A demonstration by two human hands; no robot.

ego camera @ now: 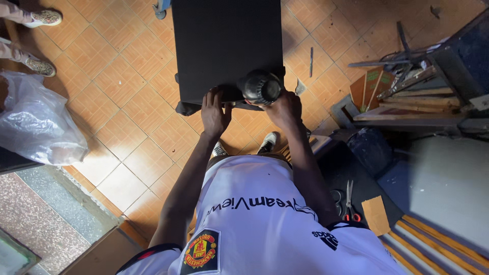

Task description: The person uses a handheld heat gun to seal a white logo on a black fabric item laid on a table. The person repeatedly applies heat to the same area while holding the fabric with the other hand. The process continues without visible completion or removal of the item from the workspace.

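Black flat fabric-covered panel (226, 46) stands on tiled floor before us. Left hand (214, 113) presses open on its near edge; right hand (283, 108) grips round black power tool (261, 87). We judge: keep tool square, panel steady.

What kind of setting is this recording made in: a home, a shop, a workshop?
Probably a small workshop. Wood offcuts and strips are piled at the right, scissors lie on a dark surface, and the right hand holds a black power tool at the edge of a black panel.
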